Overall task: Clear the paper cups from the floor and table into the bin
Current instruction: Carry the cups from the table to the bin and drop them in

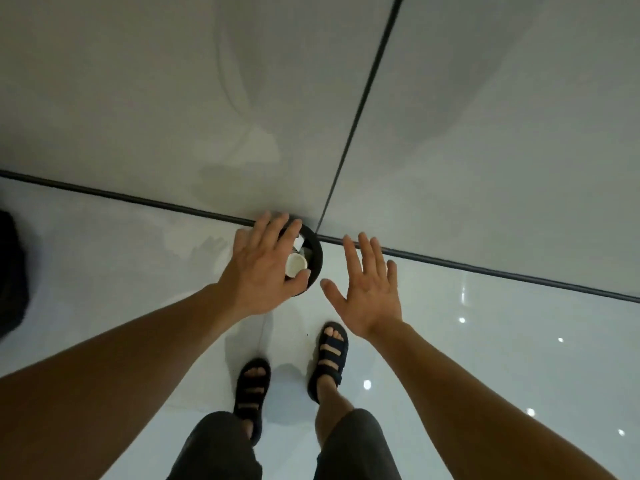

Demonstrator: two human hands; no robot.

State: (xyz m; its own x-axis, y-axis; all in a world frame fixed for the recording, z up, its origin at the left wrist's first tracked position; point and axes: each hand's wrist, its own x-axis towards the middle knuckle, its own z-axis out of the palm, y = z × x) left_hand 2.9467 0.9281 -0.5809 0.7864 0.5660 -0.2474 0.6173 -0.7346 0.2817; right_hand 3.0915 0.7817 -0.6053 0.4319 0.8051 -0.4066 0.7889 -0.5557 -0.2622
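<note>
While the person is standing over the drop spot, sandals [251,393] planted on the glossy floor [485,341], both hands are hanging out in front w/ fingers spread and nothing pinched in either. The left hand [259,268] is hovering right over the bin [317,258], palm down, thumb just beside a paper cup [296,264] that is showing mouth-up within the rim. A second white bit, prob. another cup, is peeking out past it. The right hand [367,289] is floating just beside the bin, not touching it. The bin is standing against the wall [173,98], at the dark strip [104,194] along its foot. To my eye the drop is wrapping up. Doing it well means lifting the left hand straight up w/o clipping the rim, b/c a light bin is prob. tipping easily, then checking floor & desk for leftovers. No desk is showing from here.
</note>
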